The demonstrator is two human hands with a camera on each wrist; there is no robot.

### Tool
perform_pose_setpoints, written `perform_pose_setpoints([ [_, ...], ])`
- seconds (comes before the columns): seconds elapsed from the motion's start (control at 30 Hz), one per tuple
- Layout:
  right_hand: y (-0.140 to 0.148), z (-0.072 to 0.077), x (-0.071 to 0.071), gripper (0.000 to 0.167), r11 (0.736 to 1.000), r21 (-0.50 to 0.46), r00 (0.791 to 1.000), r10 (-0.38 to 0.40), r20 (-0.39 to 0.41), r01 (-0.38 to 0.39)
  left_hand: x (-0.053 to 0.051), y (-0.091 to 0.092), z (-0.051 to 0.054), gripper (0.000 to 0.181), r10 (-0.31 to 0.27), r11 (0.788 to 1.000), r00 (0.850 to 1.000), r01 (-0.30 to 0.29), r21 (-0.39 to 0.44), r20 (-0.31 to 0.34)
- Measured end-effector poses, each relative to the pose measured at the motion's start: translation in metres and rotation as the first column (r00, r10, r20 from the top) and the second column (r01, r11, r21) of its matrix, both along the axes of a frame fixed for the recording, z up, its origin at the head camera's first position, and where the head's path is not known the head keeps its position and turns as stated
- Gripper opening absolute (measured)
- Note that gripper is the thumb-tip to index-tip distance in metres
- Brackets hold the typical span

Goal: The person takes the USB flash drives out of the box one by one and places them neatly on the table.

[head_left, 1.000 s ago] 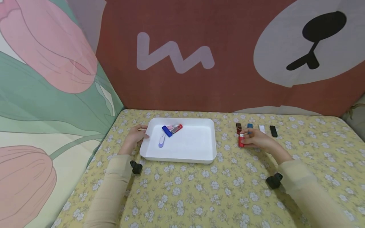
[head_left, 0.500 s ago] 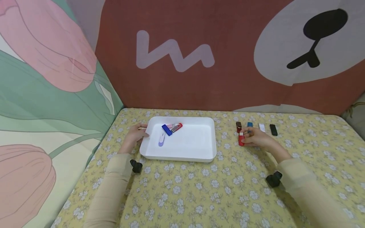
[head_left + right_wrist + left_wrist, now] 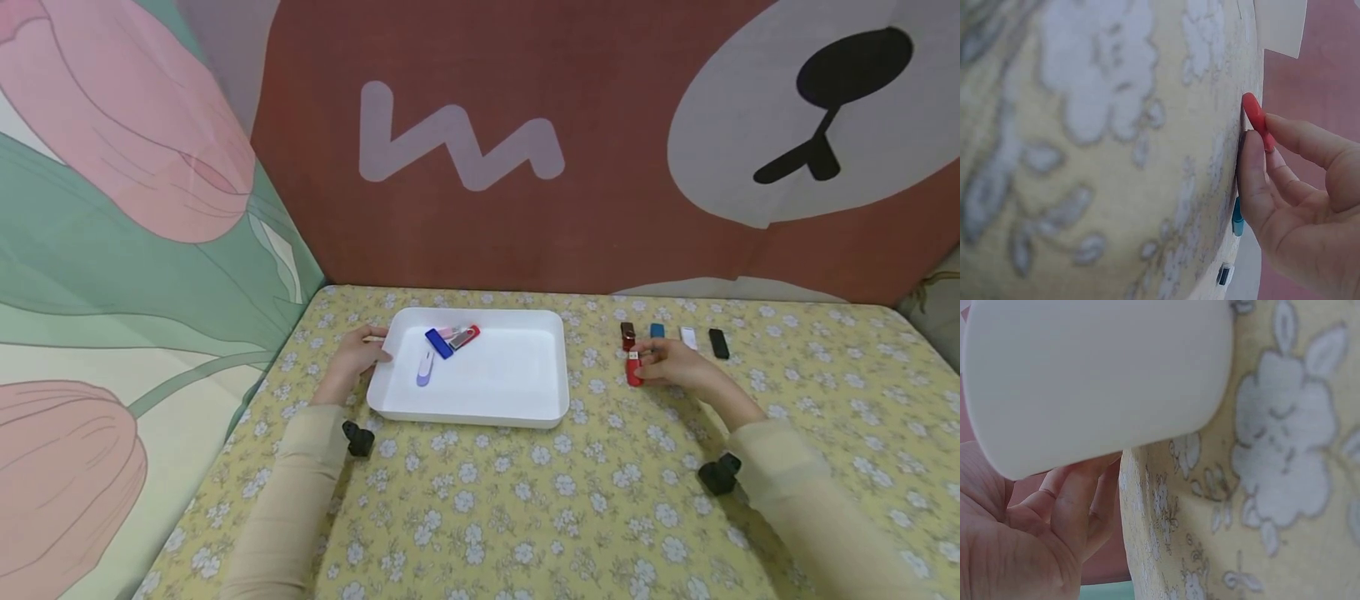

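My right hand [image 3: 671,364] pinches a red USB flash drive [image 3: 633,369] between thumb and fingers, low at the cloth; its metal plug points away from me. In the right wrist view the red drive [image 3: 1254,114] stands tilted between the fingertips. My left hand [image 3: 354,361] holds the left side of a white tray [image 3: 517,418], with the thumb at its rim. The left wrist view shows the fingers [image 3: 1072,503] partly hidden behind the tray wall. Inside the tray lie a blue drive [image 3: 438,343], a red and silver one [image 3: 465,337], a pink one [image 3: 448,332] and a lilac one [image 3: 425,368].
Beyond the right hand, a brown drive [image 3: 627,335], a blue drive [image 3: 657,331], a white drive [image 3: 688,337] and a black drive [image 3: 718,343] lie in a row. A yellow flowered cloth [image 3: 510,500] covers the table. A printed red-brown backdrop [image 3: 480,233] stands behind it.
The right hand and the red flash drive have shifted very slightly to the left. The left hand and the tray stay in place.
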State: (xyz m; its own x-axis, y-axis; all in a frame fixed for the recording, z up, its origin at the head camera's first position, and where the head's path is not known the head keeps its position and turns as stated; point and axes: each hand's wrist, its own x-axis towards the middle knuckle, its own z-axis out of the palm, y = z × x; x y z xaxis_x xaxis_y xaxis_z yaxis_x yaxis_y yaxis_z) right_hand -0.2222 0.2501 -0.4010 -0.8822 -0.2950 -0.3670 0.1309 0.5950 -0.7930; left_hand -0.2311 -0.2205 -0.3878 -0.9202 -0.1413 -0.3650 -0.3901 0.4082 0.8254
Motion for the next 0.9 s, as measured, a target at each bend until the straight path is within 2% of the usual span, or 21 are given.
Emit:
perform_pose_setpoints([
  [0.53, -0.002, 0.0001, 0.0019, 0.055, 0.999, 0.041, 1.0, 0.002, -0.017, -0.002, 0.0004, -0.0005, -0.0017, 0.049, -0.006, 1.0, 1.0, 0.006, 0.007, -0.001],
  [0.9, -0.0025, 0.0024, 0.003, 0.056, 0.998, 0.061, 1.0, 0.001, -0.008, 0.0, 0.0011, -0.0007, 0.001, 0.049, -0.011, 1.0, 1.0, 0.011, -0.004, -0.001],
])
